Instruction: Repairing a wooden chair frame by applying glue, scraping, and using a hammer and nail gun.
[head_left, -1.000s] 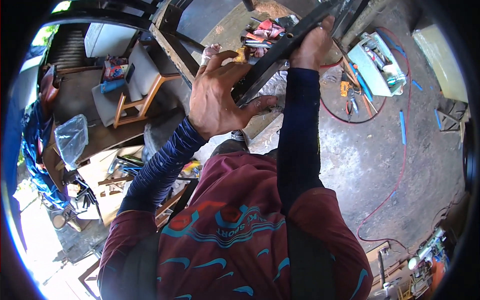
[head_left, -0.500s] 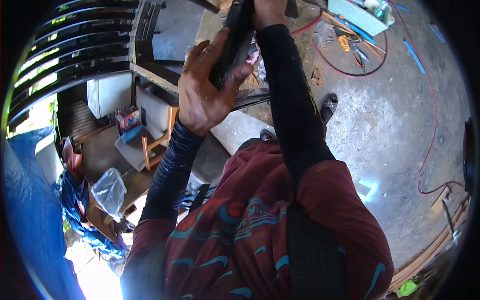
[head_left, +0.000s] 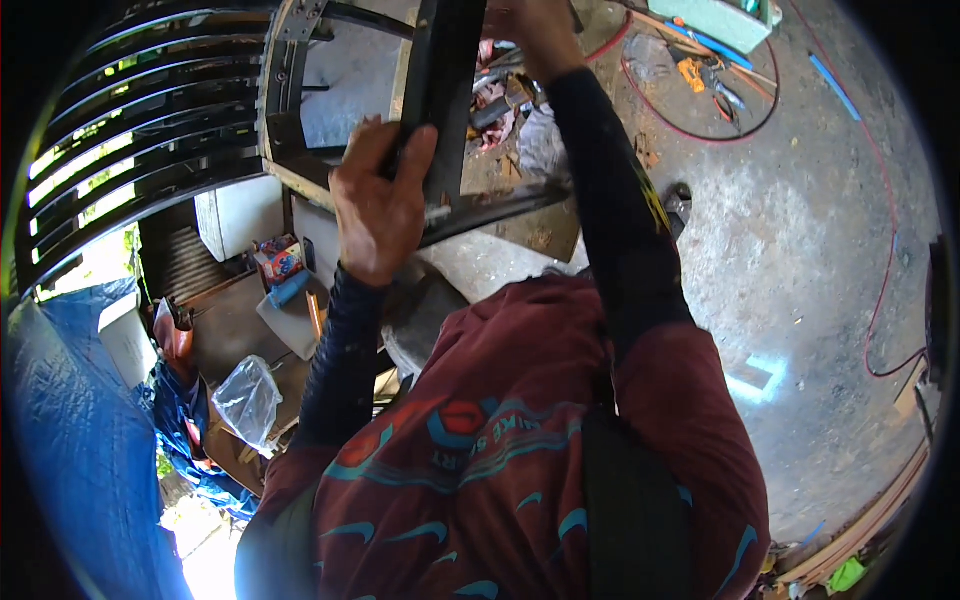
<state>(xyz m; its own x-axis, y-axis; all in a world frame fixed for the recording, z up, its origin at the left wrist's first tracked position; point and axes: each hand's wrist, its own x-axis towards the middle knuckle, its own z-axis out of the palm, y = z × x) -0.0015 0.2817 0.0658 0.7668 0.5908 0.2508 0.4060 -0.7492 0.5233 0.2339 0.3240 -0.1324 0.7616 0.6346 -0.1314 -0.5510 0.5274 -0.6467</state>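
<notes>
A long black bar [head_left: 440, 90], part of a dark frame, stands up between my arms and runs out of the top edge. My left hand [head_left: 378, 205] is closed round its lower left side, thumb on the face turned to me. Beside the bar's upper part, my right hand [head_left: 540, 38] has its fingers curled toward it; the picture's edge cuts off part of that hand. From the bar's lower end a dark crosspiece [head_left: 500, 208] extends to the right.
A black slatted metal frame [head_left: 150, 130] is at left, above a cushioned chair and a clear plastic bag [head_left: 247, 400]. A blue tarp [head_left: 80, 440] hangs at far left. On the concrete floor at right lie a yellow tool [head_left: 690, 72], pliers and a red hose [head_left: 885, 250].
My left hand has gone from spread fingers against the bar to a grip round it, lower and further left. The bar has shifted left, and the dark crosspiece shows more.
</notes>
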